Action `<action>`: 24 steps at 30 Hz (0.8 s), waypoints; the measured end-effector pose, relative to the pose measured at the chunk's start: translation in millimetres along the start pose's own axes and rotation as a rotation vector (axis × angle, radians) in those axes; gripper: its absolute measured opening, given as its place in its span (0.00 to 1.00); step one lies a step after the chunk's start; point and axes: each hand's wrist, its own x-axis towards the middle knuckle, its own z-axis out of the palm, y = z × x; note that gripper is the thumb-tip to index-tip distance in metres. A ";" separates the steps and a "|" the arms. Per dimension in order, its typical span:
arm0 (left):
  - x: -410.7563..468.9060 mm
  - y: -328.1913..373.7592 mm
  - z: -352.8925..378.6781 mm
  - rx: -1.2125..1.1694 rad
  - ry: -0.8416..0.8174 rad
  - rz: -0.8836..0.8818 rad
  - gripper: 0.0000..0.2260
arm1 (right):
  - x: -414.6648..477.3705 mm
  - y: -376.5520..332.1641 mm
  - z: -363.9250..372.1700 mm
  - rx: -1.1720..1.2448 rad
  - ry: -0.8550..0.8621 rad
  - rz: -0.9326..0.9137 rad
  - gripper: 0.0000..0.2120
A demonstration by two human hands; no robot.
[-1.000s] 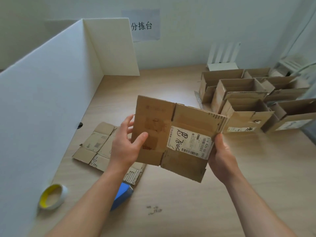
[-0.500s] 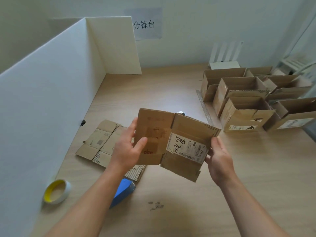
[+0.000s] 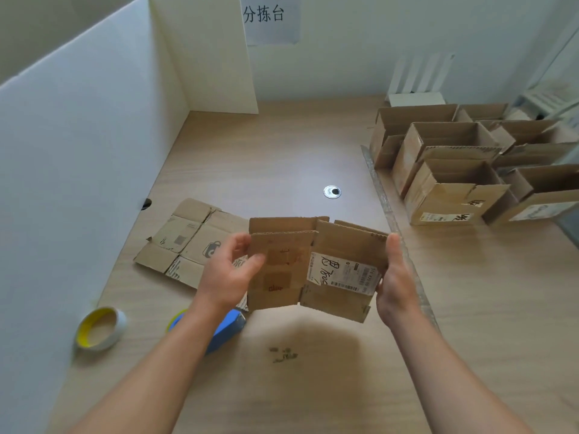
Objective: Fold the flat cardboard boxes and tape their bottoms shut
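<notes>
Lowered: 1 box [image 3: 313, 264] | left grip [image 3: 228, 270], right grip [image 3: 396, 283] hold its sides

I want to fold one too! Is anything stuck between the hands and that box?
No, nothing visible is in the way. The left hand and right hand grip the flattened cardboard box directly by its side edges, holding it above the wooden table.
</notes>
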 end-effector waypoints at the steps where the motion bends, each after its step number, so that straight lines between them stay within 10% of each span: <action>1: -1.4 -2.9 0.1 -0.021 -0.021 -0.020 0.15 | -0.2 2.2 -0.5 -0.022 -0.002 0.004 0.23; 9: -9.5 -8.7 -0.8 -0.168 -0.181 -0.024 0.10 | 5.4 5.5 -12.3 -0.152 0.006 0.021 0.14; 13: -17.2 -5.6 11.6 -0.122 -0.279 -0.029 0.10 | 0.6 5.8 -13.8 -0.277 -0.235 0.041 0.36; 24: -31.3 -14.4 23.9 -0.010 0.013 0.050 0.23 | -19.3 12.0 -24.1 -0.460 -0.244 -0.175 0.14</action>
